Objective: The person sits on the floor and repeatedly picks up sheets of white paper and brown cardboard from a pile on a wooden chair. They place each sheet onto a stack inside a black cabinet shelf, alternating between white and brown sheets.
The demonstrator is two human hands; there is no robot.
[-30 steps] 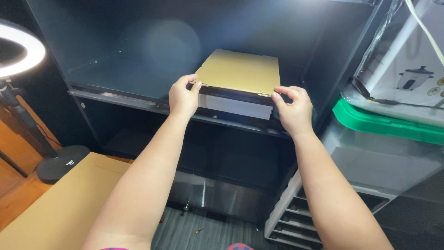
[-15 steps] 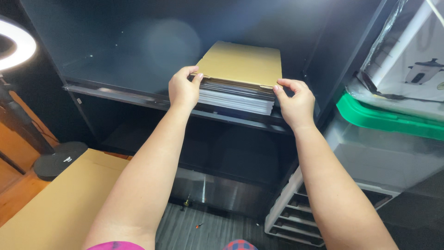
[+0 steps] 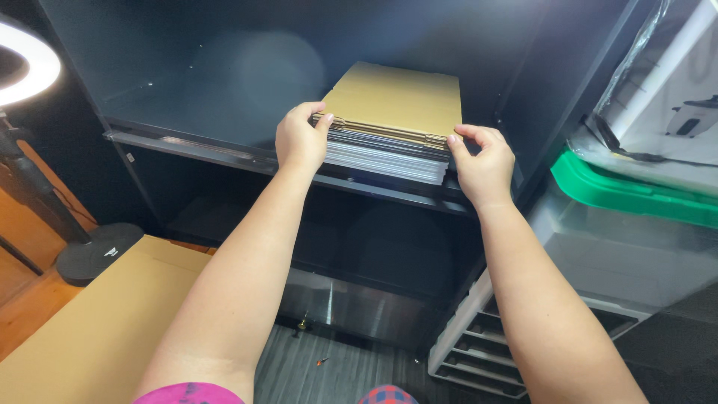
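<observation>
— What have you got hold of there?

— A stack of flat cardboard sheets (image 3: pixel 395 101) lying on the dark shelf (image 3: pixel 187 142). My left hand (image 3: pixel 299 138) is curled around the stack's near-left corner, fingers over the top sheets. My right hand (image 3: pixel 485 161) pinches the near-right corner, thumb and fingertips closed on the upper layers.

— Has anything shifted?

— Yes. A second ago both hands gripped the front edge with the stack lying flat and squared. Now the top brown sheets are lifted a little off the paler, white-edged layers underneath, so a gap shows along the front. I judge I'm separating a few sheets from the pile rather than moving all of it.

— What's around you?

— A ring light (image 3: pixel 22 67) on its stand at my left, a large cardboard sheet (image 3: pixel 97 322) lower left, and to my right a clear storage bin with a green lid (image 3: pixel 628 194). Below that there's a grey drawer rack (image 3: pixel 479 352).
</observation>
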